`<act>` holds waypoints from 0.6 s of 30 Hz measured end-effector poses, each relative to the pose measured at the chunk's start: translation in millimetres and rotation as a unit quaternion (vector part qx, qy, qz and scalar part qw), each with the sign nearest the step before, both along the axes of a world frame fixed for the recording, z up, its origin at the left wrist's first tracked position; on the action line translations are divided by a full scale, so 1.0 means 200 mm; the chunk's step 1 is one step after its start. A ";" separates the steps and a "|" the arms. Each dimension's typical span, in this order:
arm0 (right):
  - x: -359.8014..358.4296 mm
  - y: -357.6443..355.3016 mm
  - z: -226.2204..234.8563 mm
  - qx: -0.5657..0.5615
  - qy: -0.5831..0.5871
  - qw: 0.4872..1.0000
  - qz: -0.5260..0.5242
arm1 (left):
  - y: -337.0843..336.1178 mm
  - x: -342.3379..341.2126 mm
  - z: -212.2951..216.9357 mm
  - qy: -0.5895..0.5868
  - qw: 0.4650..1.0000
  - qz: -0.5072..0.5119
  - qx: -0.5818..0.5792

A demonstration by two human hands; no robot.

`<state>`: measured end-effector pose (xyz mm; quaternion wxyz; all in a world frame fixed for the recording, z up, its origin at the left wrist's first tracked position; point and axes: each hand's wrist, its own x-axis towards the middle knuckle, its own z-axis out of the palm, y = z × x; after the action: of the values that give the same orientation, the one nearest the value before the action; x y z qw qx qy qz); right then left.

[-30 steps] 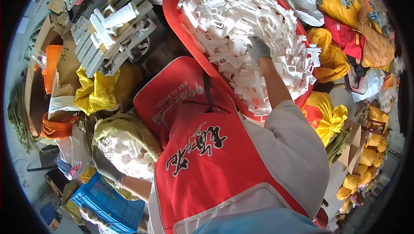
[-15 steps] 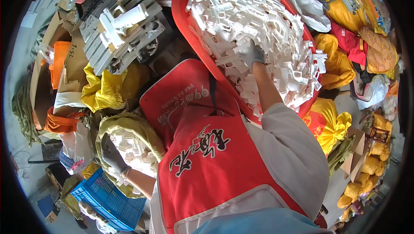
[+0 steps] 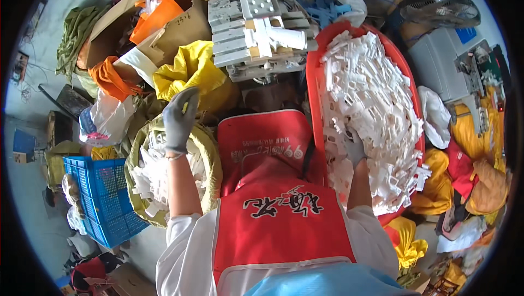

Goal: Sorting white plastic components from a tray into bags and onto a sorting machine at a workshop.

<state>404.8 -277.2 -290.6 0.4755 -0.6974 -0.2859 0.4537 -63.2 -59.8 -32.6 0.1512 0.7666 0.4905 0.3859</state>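
While right hand (image 3: pixel 355 148) stays gripping white parts (image 3: pixel 376 110), left hand (image 3: pixel 179 118) has risen, spread.

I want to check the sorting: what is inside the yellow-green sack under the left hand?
The sack holds white plastic pieces. The gloved left hand and forearm cover its middle; how deep the pile goes cannot be seen.

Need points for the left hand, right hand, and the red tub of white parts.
left hand (image 3: pixel 179 121), head view, back of the grey glove.
right hand (image 3: pixel 353 148), head view, glove among the white parts.
red tub (image 3: pixel 313 99), head view, its left rim.
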 end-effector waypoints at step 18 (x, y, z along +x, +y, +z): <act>-0.18 0.23 0.81 0.186 -0.122 0.975 0.018 | 0.51 0.58 0.24 0.064 0.973 -0.221 0.006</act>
<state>368.1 -232.0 -128.0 0.5505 -0.6416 -0.4335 0.3120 52.4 41.2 16.1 0.1965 0.8800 0.3151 0.2960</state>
